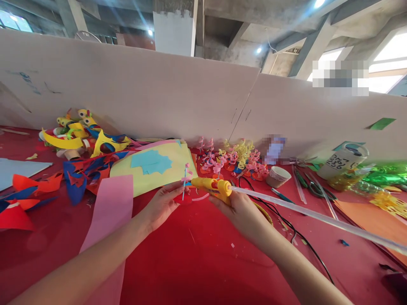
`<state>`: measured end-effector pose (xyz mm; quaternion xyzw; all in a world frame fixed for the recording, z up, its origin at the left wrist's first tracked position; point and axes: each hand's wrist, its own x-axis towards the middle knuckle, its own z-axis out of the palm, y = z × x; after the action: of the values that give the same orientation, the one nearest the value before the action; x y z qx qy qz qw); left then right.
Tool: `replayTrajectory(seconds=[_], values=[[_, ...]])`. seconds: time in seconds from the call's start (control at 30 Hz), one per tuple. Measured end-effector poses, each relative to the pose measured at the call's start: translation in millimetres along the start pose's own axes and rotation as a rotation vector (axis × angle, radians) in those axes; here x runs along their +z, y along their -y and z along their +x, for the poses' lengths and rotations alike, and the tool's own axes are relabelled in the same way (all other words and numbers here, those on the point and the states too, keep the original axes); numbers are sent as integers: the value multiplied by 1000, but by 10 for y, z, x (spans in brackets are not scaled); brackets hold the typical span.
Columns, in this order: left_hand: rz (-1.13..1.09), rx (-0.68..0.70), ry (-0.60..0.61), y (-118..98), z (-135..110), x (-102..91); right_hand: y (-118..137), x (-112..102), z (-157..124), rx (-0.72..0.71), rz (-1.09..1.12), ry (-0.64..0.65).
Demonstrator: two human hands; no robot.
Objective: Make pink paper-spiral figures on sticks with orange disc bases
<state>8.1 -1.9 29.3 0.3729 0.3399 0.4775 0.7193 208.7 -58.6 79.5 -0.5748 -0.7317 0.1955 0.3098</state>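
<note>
My right hand (240,207) is closed around a yellow hot glue gun (219,189), its nozzle pointing left. A long clear glue stick (295,207) runs out of the back of the gun toward the right edge. My left hand (164,202) pinches a thin blue stick (184,182) held upright, with small pink paper pieces on its upper part. The nozzle meets or nearly meets this stick; I cannot tell whether they touch. Below the nozzle a curved pink paper strip (200,197) lies on the red table (197,262).
Finished-looking pink and yellow curled paper flowers (243,154) stand at the back. A paper cup (278,176), scissors (319,188), black cable (295,233) and orange paper (372,220) lie right. Pink paper (110,207), yellow sheets (149,169) and cut-paper crafts (76,135) are left. A white board (143,89) rises behind.
</note>
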Motion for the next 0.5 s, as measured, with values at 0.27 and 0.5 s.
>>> replayTrajectory(seconds=[0.27,0.5], values=[[6,-23,29,20,-5,-7,29,47,-8,-46,-3,-19],[60,-17,32,16,-12,-8,38,37,4,-31,-12,-13]])
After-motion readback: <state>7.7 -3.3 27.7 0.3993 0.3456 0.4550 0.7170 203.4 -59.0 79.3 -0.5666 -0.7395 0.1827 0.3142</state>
